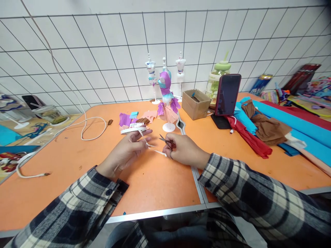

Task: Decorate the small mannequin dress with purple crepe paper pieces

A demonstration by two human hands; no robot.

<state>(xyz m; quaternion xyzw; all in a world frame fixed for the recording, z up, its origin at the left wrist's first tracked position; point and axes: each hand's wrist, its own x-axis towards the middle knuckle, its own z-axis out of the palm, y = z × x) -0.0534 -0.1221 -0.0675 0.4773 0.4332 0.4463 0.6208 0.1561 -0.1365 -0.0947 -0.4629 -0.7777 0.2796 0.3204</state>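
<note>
My left hand [129,148] is closed around a roll of narrow white tape [129,130], which sits flat at the fingertips. From the roll a thin white strip [158,151] runs down past my left fingers and across to my right hand [184,148]. That hand grips small scissors [162,138], their blades pointing left toward the strip; the strip's end meets its fingers. Just behind the hands stands a small mannequin [167,98] dressed in purple, blue and peach crepe paper, on a white round base [169,127]. Purple paper scraps [124,119] lie behind the tape roll.
Two more mannequins [151,70] stand by the tiled wall. A cardboard box [196,105], a propped phone [227,94] and a green-lidded bottle [218,74] are to the right, near crumpled brown paper [271,125] and blue rolls. A white cable [84,127] lies left.
</note>
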